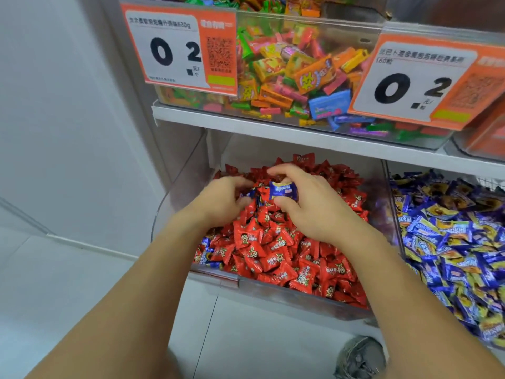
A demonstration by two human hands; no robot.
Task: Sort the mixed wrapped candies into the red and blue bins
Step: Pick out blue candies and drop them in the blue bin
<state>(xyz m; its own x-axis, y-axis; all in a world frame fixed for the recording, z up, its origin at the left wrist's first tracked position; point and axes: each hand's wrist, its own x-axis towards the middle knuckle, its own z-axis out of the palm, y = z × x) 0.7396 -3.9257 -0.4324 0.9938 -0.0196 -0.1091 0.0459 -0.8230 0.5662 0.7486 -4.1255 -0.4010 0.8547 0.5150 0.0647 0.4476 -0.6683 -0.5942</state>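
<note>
A clear bin (273, 294) on the lower shelf holds a heap of red wrapped candies (276, 258), with a few blue ones mixed in at its left front (203, 246). My right hand (314, 203) is over the heap and pinches a blue wrapped candy (282, 190) between thumb and fingers. My left hand (221, 201) is curled into the pile beside it, its fingers on another blue candy (250, 193); whether it holds that candy I cannot tell. To the right, a second clear bin (395, 214) is full of blue and yellow wrapped candies (451, 242).
The shelf above (273, 127) carries a clear bin of mixed bright sweets (300, 75) and two orange price tags (180, 47) (418, 83). A white wall stands to the left. A grey shoe (360, 356) shows on the tiled floor below.
</note>
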